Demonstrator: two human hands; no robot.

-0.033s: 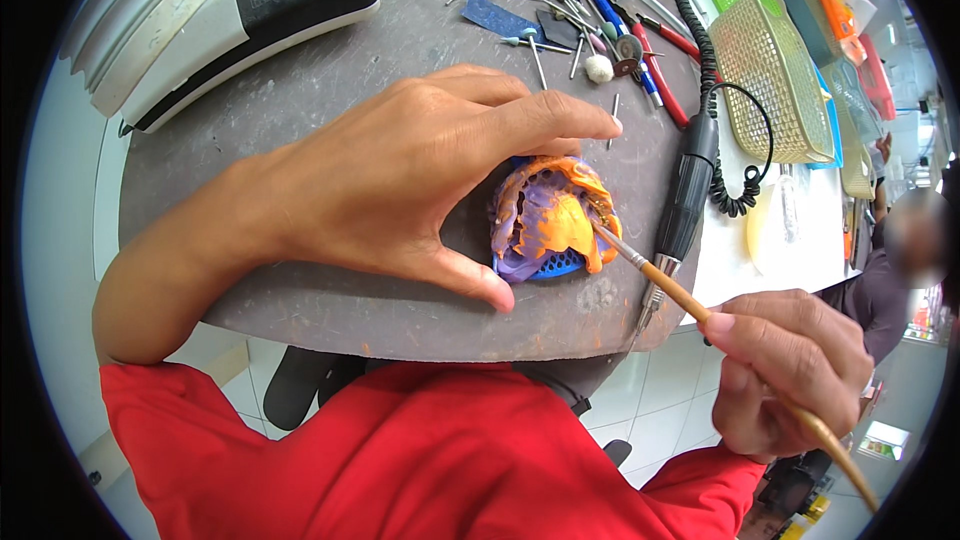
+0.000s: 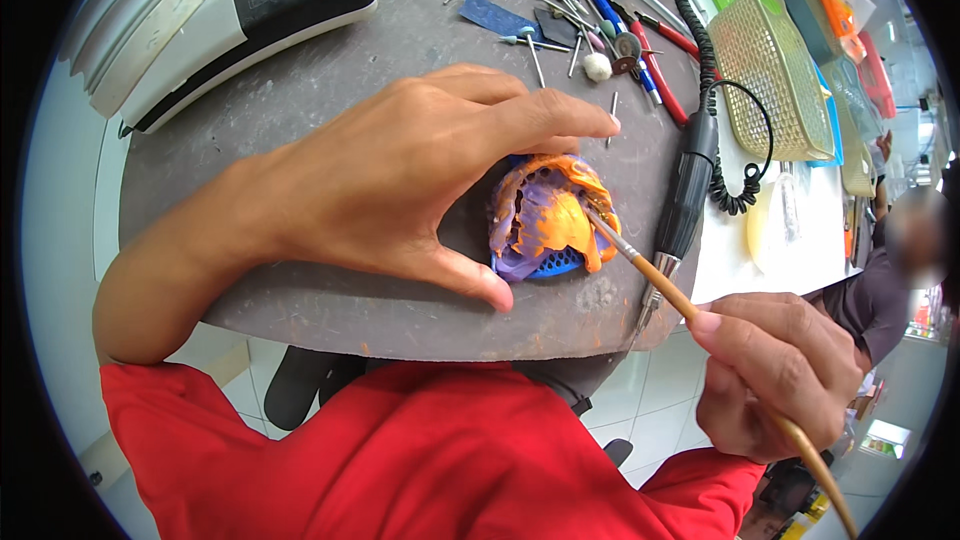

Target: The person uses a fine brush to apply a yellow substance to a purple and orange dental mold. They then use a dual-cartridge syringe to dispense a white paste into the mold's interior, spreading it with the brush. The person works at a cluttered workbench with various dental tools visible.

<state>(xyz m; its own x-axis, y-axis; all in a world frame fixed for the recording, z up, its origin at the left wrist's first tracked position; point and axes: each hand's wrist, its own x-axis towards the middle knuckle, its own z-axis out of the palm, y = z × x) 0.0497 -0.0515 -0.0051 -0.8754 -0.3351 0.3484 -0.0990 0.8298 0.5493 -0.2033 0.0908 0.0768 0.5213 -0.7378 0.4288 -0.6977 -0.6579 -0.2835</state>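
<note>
My right hand (image 2: pixel 775 375) pinches a thin wooden brush (image 2: pixel 690 312) between thumb and fingertips, closed tight on the handle well back from the tip. The bristles touch the right edge of the orange and purple mould (image 2: pixel 548 215), which sits in a blue perforated tray (image 2: pixel 555 262) near the front edge of the dark round table (image 2: pixel 300 120). My left hand (image 2: pixel 400 175) brackets the mould from the left, fingers spread wide in an open arch: the forefinger reaches over the top of it, the thumb lies along the table below it, and neither clearly clamps it.

Just right of the mould lies a black handpiece (image 2: pixel 685 195) with a coiled cord (image 2: pixel 725 150). Beyond my forefinger, small burs and tools (image 2: pixel 560 0) are scattered. A grey machine (image 2: pixel 220 10) stands at the far left, mesh baskets (image 2: pixel 770 70) at the far right.

I judge the main risk to be the mould sliding, since it is only loosely held and sits close to the edge. With so long a grip the brush tip could wander and smear. My right wrist could also nudge the handpiece.
</note>
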